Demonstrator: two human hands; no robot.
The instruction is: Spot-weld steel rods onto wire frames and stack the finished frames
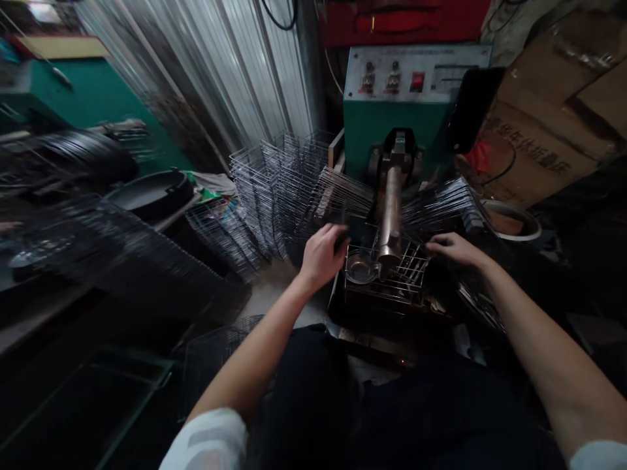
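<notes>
My left hand [323, 256] is closed, fingers curled, at the left of a small wire rack [385, 294]; what it grips, if anything, I cannot make out against a dark patch. At the rack's right side, my right hand [454, 249] has its fingers pressed together near the wire ends; whatever is between them is too dark to tell. Over the rack hangs a copper-coloured cylinder [390, 215] of a green machine [399, 121]. A round metal dish [361, 267] lies on the rack's left part. Bundles of thin metal wires [441, 202] fan out behind my right hand.
Stacked wire baskets [274, 189] stand to the left of the machine. A black phone-like slab [475, 108] is propped at its right, before a cardboard box [543, 140]. A white-rimmed bowl [514, 222] sits beyond my right hand. Farther left is a black pan [151, 196].
</notes>
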